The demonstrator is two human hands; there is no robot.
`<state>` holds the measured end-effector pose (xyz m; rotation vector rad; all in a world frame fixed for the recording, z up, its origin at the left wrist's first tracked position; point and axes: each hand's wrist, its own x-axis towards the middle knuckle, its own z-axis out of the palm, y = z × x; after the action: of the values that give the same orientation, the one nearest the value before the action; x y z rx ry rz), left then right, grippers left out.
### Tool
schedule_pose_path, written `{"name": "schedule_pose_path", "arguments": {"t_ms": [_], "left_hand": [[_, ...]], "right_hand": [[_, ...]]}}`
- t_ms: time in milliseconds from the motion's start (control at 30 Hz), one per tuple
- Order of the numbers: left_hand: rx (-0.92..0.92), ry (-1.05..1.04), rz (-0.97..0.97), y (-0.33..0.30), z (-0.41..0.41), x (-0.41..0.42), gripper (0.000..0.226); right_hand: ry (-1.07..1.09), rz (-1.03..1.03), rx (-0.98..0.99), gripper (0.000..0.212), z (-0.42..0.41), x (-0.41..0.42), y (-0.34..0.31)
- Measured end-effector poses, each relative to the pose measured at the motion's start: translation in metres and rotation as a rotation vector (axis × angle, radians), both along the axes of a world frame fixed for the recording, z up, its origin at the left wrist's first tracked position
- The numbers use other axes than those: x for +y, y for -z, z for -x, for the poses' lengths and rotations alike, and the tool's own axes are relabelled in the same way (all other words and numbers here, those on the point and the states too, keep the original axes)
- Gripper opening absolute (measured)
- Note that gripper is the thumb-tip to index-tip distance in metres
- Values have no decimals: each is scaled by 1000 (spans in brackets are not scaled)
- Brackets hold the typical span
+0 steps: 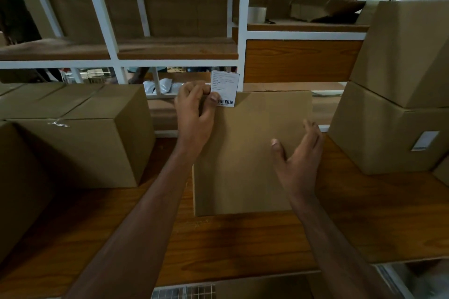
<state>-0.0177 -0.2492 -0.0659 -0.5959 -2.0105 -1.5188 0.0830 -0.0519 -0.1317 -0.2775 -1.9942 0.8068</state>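
1. The label [226, 88] is a small white rectangle. Its long axis runs away from the person, nearly upright in the view and leaning slightly to the right at the top.
2. Its printed side faces the camera. The lines of text sit at the far end and the barcode at the near end.
3. The label is at the far left corner of the cardboard box [247, 165]. Its barcode end overlaps the box top, and the rest stands past the far edge.
4. The left hand [194, 107] pinches the label by its left edge. The thumb presses on the printed face just beside the barcode, and the curled fingers close in behind. The grip is narrow, with nothing else in it.
5. The right hand [297, 158] is wide open over the right part of the box, fingers straight and spread, thumb held well apart. It holds nothing. Whether the palm touches the cardboard cannot be told.
6. The box lies flat in the middle of the wooden table [243, 238], plain face up, its long axis pointing away from the person.
7. A group of closed cartons [85, 141] stands to the left of it.
8. Two stacked cartons [393, 94] stand to the right, and the lower one bears a small white sticker [425, 141].
9. Behind the table stands a white-framed shelf rack [175, 48].
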Motion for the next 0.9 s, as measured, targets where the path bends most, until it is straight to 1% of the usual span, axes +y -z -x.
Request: {"name": "schedule_pose_path", "arguments": {"t_ms": [100,133,233,333,400,467,567,667,733,800,900], "left_hand": [[-57,87,-127,2,-21,-6,8],[-68,97,-146,4,-27,-9,7],[-43,75,-128,16,-38,-18,19],[-55,60,-140,27,-47,-28,22],[-72,61,-159,29,-56,-33,25],[-85,65,-187,31,-65,-38,29],[-142,45,-253,32,-77,-46,35],[-204,-1,-334,36,-92,-52,39],[-224,-45,-352,40,-103,-52,41],[-235,-86,-353,46,-115,-50,34],[-236,-123,-418,49,-138,-45,14]], "right_hand": [[-13,51,25,80,-12,-5,2],[-17,62,26,83,-17,-7,3],[-23,92,10,95,-29,-11,11],[-31,121,-58,109,-39,-15,20],[-30,113,-85,114,-44,-17,25],[-37,103,-81,114,-48,-20,28],[-52,140,-82,108,-51,-25,28],[-111,155,-73,104,-54,-26,32],[-162,144,-64,101,-58,-23,36],[-214,137,-57,98,-64,-17,39],[-305,128,-42,92,-76,-7,42]]}}
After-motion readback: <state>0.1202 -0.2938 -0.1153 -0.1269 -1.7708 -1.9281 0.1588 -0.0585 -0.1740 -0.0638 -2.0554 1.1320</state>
